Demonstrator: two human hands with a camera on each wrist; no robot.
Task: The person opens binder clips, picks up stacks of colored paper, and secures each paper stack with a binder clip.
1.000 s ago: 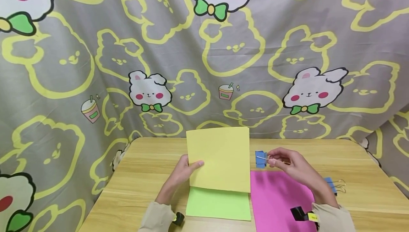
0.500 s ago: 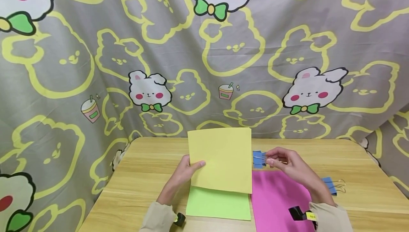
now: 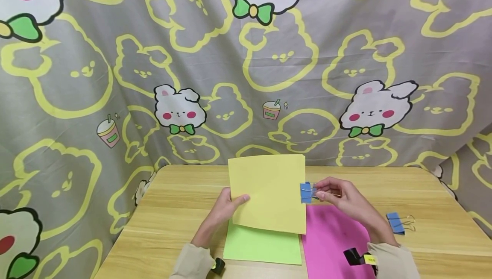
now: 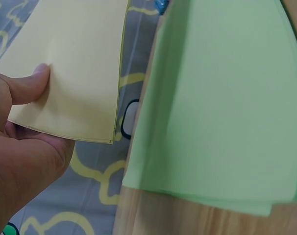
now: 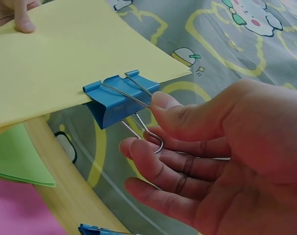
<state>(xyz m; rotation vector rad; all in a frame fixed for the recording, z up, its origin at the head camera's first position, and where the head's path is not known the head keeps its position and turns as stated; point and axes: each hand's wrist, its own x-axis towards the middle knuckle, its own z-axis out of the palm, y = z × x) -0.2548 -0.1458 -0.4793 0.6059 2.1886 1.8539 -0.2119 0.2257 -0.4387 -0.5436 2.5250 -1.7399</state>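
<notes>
A stack of yellow paper sheets (image 3: pixel 269 191) is held up off the table by my left hand (image 3: pixel 226 207), thumb on the near face and fingers behind. My right hand (image 3: pixel 340 191) pinches the wire handles of a blue binder clip (image 3: pixel 306 192) at the stack's right edge. In the right wrist view, the clip's upper lip (image 5: pixel 120 88) overlaps the yellow sheets. There my right thumb (image 5: pixel 183 117) lies on the upper handle and the fingers are at the lower one. Whether every sheet is inside the clip cannot be seen.
Light green sheets (image 3: pixel 263 247) lie on the wooden table (image 3: pixel 173 210) below the yellow stack. Magenta paper (image 3: pixel 330 240) lies right of them, under my right forearm. A second blue binder clip (image 3: pixel 395 223) rests farther right. A patterned curtain (image 3: pixel 230 78) hangs behind the table.
The binder clip has moved left with my right hand, from apart from the yellow stack to its right edge. The stack has shifted slightly right in my left hand.
</notes>
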